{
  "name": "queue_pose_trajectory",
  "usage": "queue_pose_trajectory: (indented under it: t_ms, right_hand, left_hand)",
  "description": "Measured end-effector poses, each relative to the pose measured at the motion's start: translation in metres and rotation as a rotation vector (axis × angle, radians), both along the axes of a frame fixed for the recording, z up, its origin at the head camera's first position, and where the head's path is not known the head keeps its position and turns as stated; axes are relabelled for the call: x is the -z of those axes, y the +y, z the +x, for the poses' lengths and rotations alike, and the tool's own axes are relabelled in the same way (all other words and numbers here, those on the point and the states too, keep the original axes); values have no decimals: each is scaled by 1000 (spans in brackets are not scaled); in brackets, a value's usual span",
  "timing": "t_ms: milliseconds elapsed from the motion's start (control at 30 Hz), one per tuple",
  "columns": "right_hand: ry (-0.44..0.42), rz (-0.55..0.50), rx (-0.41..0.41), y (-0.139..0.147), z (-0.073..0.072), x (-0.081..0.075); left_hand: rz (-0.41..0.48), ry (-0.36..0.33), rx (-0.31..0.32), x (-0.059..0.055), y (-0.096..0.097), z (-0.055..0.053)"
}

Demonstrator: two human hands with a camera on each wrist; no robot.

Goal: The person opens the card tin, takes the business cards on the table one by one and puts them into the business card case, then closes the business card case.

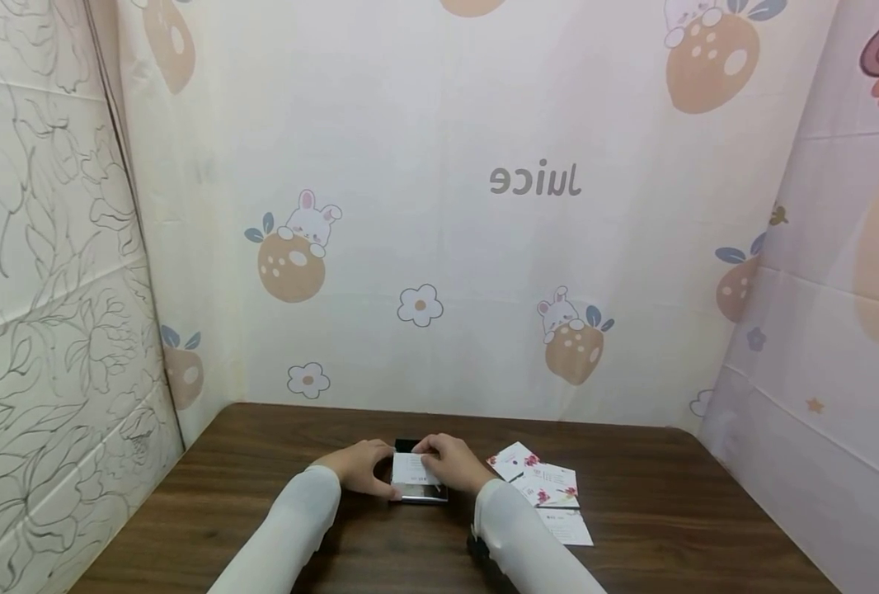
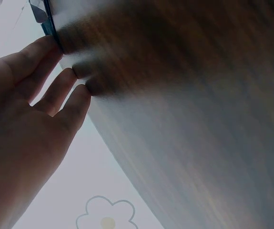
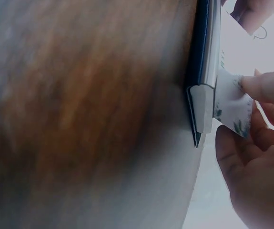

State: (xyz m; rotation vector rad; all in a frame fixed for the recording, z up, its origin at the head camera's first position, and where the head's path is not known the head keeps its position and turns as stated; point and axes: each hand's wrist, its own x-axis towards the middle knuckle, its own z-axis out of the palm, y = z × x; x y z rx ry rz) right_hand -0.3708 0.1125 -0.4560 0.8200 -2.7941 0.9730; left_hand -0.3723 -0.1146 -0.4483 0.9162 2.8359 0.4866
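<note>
A dark business card case [image 1: 426, 492] with a silvery face lies on the table in the head view. My left hand [image 1: 359, 468] holds its left side, thumb by the near corner. In the left wrist view, this hand's fingertips [image 2: 85, 91] meet the tabletop beside the case's dark edge. Over the case is a white business card [image 1: 410, 469], which my right hand [image 1: 456, 464] pinches. From the right wrist, the card [image 3: 234, 107] shows printed green leaves and a bend under the thumb. It stands out past the case's edge [image 3: 201, 62].
Several white cards with pink-red flowers [image 1: 554, 480] lie overlapped right of my right hand. Another white card [image 1: 569, 530] lies nearer me. The brown wooden table [image 1: 655, 511] meets a patterned backdrop [image 1: 447, 363] at its far edge, with more sheets at both sides.
</note>
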Motion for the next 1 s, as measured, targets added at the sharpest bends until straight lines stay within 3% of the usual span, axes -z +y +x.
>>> queue_pose_trajectory:
  t_ms: [467, 800, 1000]
  right_hand:
    - [-106, 83, -63, 6, 2, -2]
    - [-64, 142, -121, 6, 3, -3]
    - [-65, 167, -92, 8, 4, -3]
  left_hand:
    - [1, -12, -15, -3, 0, 3]
    - [21, -21, -10, -3, 0, 5]
    - [20, -17, -5, -2, -1, 6]
